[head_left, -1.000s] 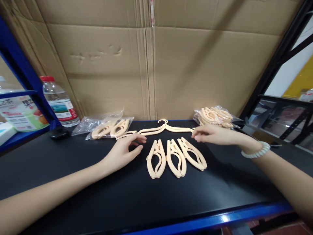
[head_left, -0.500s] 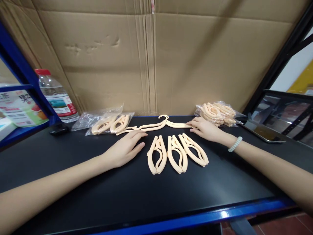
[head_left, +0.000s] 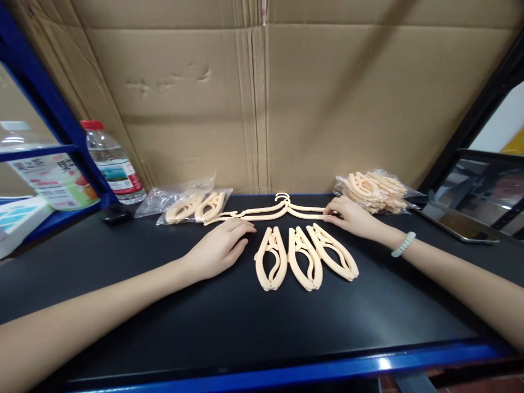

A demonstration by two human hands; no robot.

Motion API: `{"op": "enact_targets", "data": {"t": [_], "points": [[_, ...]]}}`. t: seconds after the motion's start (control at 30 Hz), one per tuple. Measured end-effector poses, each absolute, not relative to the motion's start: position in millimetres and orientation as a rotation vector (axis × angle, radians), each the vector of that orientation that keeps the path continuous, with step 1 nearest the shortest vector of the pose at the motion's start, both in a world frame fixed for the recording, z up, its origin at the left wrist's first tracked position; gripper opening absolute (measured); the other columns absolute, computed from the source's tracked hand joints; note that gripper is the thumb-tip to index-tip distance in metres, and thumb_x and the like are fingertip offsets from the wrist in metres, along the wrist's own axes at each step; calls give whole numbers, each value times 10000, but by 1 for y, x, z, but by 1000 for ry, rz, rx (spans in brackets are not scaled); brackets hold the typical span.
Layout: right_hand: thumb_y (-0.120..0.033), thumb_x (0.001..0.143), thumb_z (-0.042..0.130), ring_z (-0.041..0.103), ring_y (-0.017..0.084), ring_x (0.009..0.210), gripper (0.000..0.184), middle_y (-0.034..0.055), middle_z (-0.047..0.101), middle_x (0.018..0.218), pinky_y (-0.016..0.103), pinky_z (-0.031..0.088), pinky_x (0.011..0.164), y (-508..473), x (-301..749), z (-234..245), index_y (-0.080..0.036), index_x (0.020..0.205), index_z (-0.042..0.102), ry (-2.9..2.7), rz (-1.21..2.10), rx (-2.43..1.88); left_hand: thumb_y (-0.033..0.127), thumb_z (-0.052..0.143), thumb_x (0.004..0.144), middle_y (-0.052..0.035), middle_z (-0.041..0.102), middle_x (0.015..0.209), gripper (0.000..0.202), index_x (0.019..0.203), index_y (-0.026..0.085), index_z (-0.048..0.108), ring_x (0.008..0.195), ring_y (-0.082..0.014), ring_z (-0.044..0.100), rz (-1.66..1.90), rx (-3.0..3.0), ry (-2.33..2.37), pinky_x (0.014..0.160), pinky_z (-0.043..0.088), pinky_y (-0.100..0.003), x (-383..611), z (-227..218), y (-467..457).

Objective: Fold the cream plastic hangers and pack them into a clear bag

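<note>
A pale peach folding hanger (head_left: 262, 210) lies unfolded along the back of the black table, its hook toward the cardboard. At its right end, my right hand (head_left: 354, 219) has thumb and fingers closed on the arm tip. My left hand (head_left: 219, 248) rests palm down in front of the hanger's left arm, fingers stretched out and holding nothing. Between my hands and nearer to me, three folded hangers lie in a row: a left one (head_left: 271, 262), a middle one (head_left: 305, 262) and a right one (head_left: 336, 254).
Bagged folded hangers (head_left: 208, 207) lie at the back left, with a bigger bagged pile (head_left: 370, 191) at the back right. A water bottle (head_left: 117, 169) and a small black object (head_left: 115, 214) stand left. A phone-like slab (head_left: 462, 226) lies right. Cardboard (head_left: 196, 109) rises behind the table.
The whole view has shifted slightly, so things appear further right. The two bars of the hanger's right arm now show further apart. My left hand stays flat on the table.
</note>
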State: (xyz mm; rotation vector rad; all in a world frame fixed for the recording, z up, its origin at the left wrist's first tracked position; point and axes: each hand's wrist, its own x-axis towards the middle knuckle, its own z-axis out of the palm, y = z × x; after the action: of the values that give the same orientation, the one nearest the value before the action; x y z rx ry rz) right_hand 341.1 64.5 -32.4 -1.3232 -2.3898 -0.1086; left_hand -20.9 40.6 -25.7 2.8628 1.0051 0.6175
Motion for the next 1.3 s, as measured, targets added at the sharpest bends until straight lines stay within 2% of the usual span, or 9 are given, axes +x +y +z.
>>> {"op": "enact_targets", "data": {"t": [0.53,0.67,0.77,0.93,1.03,1.17,1.3], "points": [[-439,861,499,621,213,734,281,77,670,816,353,475,687,46,339,-9,-177,840,599,-2222,218,-1430,159,390,897,-98,656,1092,277,1051,181,620,1033,-240,603,686,2848,1020,919,482,-402,-24,-22,31],[-426,848,529,634,191,658,250,61,655,700,330,497,628,39,343,3,-182,797,542,-2147,406,-1409,200,465,858,-89,675,1060,239,1033,192,627,1008,-260,619,751,2634,1176,906,486,-430,-21,-17,23],[-478,826,570,618,178,601,304,54,635,655,312,485,566,35,350,16,-182,776,531,-2088,415,-1392,264,523,828,-92,667,1081,226,1014,193,631,1033,-275,610,808,2383,1237,931,473,-455,-19,-13,19],[-520,781,643,603,167,617,359,69,639,721,296,483,542,23,362,35,-178,776,533,-2000,470,-1340,434,541,834,-125,608,1192,377,1103,170,547,1131,-277,575,961,1938,1159,969,462,-445,-15,-12,19],[-512,779,655,608,168,641,354,72,636,739,302,493,574,16,359,36,-177,771,538,-1982,478,-1322,466,532,850,-132,594,1202,407,1121,165,491,1028,-257,634,1028,1805,1073,902,496,-420,-12,-11,16],[-494,803,640,604,164,622,330,37,611,688,299,476,575,12,339,22,-186,779,525,-2010,496,-1254,497,466,902,-132,583,1209,392,1103,161,485,803,-198,681,1053,1799,1055,729,521,-355,-7,-9,9],[-446,846,602,558,138,595,266,4,589,672,272,433,550,10,322,11,-194,804,529,-2135,474,-1213,496,459,909,-128,637,1090,422,1143,144,472,658,-158,657,1130,1683,1017,585,480,-286,-5,-3,4]]}}
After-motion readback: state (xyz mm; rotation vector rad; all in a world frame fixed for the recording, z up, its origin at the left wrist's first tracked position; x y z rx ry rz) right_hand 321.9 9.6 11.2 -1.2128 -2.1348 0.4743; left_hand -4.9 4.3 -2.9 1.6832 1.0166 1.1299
